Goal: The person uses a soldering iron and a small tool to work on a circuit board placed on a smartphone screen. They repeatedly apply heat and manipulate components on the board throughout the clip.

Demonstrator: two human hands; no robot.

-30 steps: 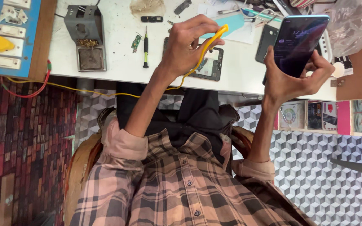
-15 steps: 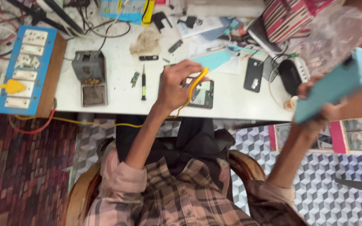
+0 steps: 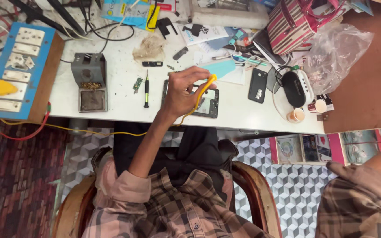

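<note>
Left hand (image 3: pixel 182 90) pinches a yellow pry tool (image 3: pixel 203 90) over the opened phone (image 3: pixel 206 102) at the white bench (image 3: pixel 243 117) edge. Right hand out of frame. Risk: one-handed prying could slide the unsteadied phone off.

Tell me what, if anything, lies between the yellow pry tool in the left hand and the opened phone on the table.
Nothing visible does. The left hand holds the yellow pry tool directly over the opened phone on the white table. The green-handled screwdriver lies apart, off to the side.
</note>
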